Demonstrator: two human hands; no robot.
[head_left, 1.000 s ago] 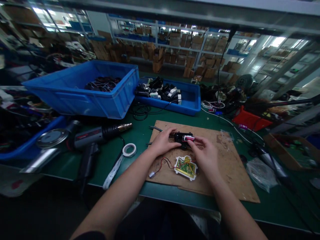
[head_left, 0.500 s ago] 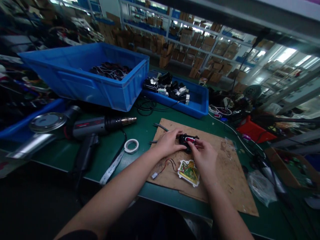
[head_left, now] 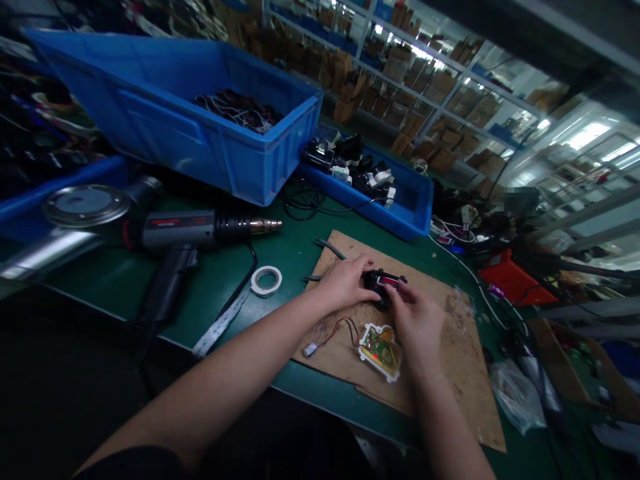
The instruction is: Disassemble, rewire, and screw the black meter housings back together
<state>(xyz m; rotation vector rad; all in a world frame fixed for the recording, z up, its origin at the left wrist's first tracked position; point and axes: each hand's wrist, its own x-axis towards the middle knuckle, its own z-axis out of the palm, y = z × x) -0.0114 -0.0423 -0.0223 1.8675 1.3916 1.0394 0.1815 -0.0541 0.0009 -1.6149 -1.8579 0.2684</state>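
A small black plastic housing (head_left: 383, 279) with a red, white-edged patch is held between my hands over a brown board. My left hand (head_left: 345, 285) grips its left end, thumb along the near side. On the right end, the fingertips and thumb of my right hand (head_left: 419, 319) pinch it beside the red patch. Grey cable ends (head_left: 327, 248) stick out past my left hand. Nearer to me lies a white-rimmed circuit board part (head_left: 381, 353), its red and black wires ending in a white connector (head_left: 310, 349). The housing's underside is hidden.
On the green table lie a heat gun (head_left: 185, 233) and a roll of white tape (head_left: 266, 281). Behind are a big blue bin (head_left: 200, 150) of wires and a shallow blue tray (head_left: 417, 207) of black parts. The brown board (head_left: 465, 373) lies under my hands; a plastic bag (head_left: 517, 393) is at right.
The view has tilted and shifted slightly, moving bins and heat gun in the picture. Both hands still hold the housing; my right fingers have shifted toward its right end, showing more red patch.
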